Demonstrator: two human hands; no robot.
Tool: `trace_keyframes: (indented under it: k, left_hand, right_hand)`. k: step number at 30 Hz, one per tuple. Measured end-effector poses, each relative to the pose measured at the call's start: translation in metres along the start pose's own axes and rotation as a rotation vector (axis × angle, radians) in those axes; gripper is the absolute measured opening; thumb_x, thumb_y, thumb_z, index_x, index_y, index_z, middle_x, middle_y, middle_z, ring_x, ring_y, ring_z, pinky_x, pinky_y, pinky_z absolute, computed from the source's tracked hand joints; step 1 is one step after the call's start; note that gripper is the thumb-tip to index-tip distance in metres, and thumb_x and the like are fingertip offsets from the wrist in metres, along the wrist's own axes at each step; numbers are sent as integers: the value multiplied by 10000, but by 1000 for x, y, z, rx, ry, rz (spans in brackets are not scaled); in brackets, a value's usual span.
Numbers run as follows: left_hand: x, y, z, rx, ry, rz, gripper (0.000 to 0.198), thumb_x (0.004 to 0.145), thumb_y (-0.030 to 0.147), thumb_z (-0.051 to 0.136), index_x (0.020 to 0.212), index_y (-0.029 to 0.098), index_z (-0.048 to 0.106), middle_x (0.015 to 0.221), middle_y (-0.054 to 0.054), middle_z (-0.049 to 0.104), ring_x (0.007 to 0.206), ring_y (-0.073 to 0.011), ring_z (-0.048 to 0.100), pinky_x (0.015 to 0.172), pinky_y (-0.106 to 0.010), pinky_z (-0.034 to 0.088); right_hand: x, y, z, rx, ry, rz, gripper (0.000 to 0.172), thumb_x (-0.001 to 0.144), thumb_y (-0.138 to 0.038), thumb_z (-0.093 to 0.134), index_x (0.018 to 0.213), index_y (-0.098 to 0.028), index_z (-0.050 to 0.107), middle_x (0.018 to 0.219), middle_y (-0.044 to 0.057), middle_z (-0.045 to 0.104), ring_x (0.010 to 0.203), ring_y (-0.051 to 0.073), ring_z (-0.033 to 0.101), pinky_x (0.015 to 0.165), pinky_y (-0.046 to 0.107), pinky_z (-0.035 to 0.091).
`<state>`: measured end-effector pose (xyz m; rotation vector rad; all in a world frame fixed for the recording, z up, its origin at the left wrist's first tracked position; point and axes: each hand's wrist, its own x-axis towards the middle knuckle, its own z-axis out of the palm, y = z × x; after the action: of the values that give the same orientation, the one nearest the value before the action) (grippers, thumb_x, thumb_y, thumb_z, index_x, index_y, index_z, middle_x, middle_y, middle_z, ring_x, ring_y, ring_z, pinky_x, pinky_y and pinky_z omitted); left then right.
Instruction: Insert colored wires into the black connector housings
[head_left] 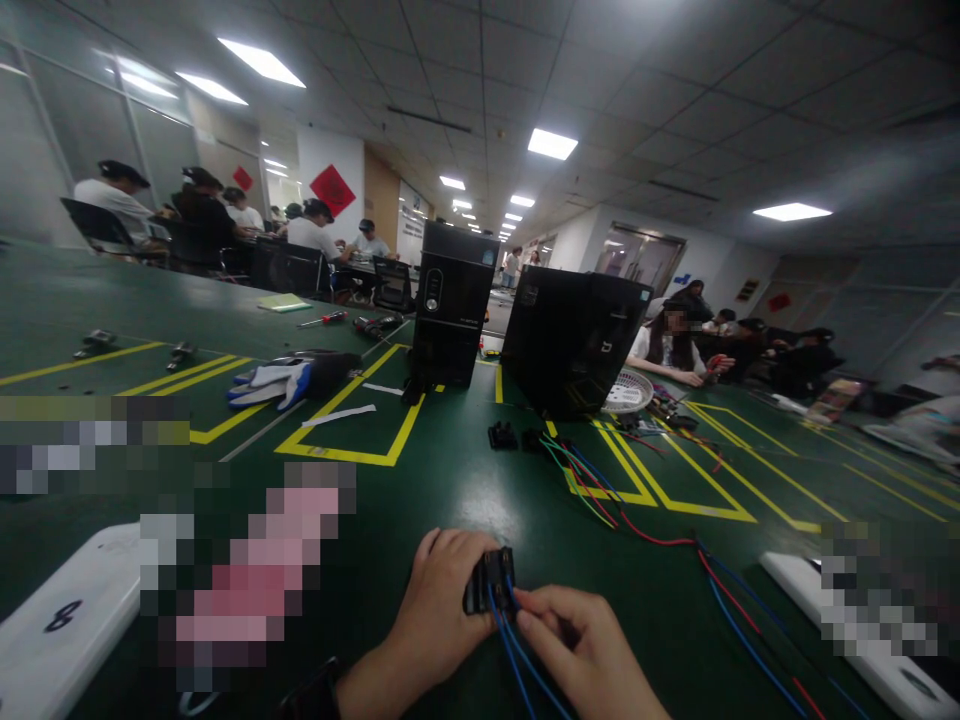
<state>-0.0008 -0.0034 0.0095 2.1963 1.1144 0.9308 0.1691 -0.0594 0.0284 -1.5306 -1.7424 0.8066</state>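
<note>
- Far left, a white tray (52, 620) marked with an 8 sits at the edge of the bench (465, 490), close to the person's left side and easy to reach.
- Further back, a pair of work gloves (292, 378) lies across the yellow tape lines (345, 455), and a screwdriver (324, 319) sits beyond them. Both are parked clear of the hands.
- Bottom centre: the left hand (442, 615) is clamped around a black connector (489, 580), thumb and fingers bracing its body just above the bench, turned so the wire side faces the other hand.
- Blue wires (517, 665) drop from the connector towards the camera.
- The right hand (589, 650) is pinched on those wires, right under the connector. The hands are almost touching: one appears to steady the housing while the other controls the leads.
- Behind them, a black computer tower (454, 305) stands upright inside a taped box, with a second tower (574, 340) beside it.
- Spare connectors (502, 435) and loose wires (600, 495) in red, green and blue are spread out flat to the right, which looks like a way to keep the colours easy to tell apart.
- Further right, a seated co-worker (671, 350) has both arms on the bench near a white fan guard (628, 392).
</note>
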Motion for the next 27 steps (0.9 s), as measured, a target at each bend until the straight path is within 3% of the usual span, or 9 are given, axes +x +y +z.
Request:
trace_keyframes:
  k: [4,7,10,14,18,23,27]
  left_hand:
    - [0,0,-1,-2,-5,0,302,675,346,695,940,260,576,957,-9,631,943,-250,541,918,-412,320]
    - [0,0,-2,-6,-9,-3,315,660,332,710,937,261,576,957,-3,633,943,-248,541,910,-409,329]
    - [0,0,-2,-4,-11,-12,320,658,310,710,943,261,574,963,-2,631,957,-250,539,932,-425,315]
    - [-1,-1,-2,3,-22,-22,319,660,300,700,949,259,571,969,-11,628,964,-259,538,952,-453,297]
    - [-1,-1,-2,-7,-28,-21,316,671,308,695,957,264,568,967,-12,626,969,-258,535,960,-450,291]
    - [-1,0,-2,-11,-25,-12,316,669,340,705,945,265,571,962,-13,624,965,-260,533,958,-450,292]
    - [-2,1,-1,-8,-9,-16,325,658,331,716,941,264,569,961,-9,624,962,-260,534,957,-454,286]
  right_hand:
    - [-1,1,0,-59,13,-43,285,810,-353,547,742,-128,709,527,-44,401,515,101,392,506,204,339]
    - [1,0,-4,-139,45,-79,231,801,-274,538,768,-149,730,550,-18,524,532,116,469,524,212,353]
    - [4,0,-9,-162,72,-63,227,797,-223,525,836,-176,743,663,16,659,603,145,566,564,223,389]
    - [6,1,-13,-145,78,-25,228,801,-230,530,856,-177,745,717,33,700,651,170,614,594,238,417]
    - [5,0,-12,-137,70,-34,227,801,-245,532,835,-169,743,685,28,676,631,161,592,580,232,406]
    - [1,-2,-4,-163,53,-78,265,812,-299,519,742,-143,722,537,-23,467,532,120,463,527,216,355]
    - [0,-1,1,-168,34,-98,285,821,-319,515,707,-131,696,531,-39,397,514,107,418,522,213,343]
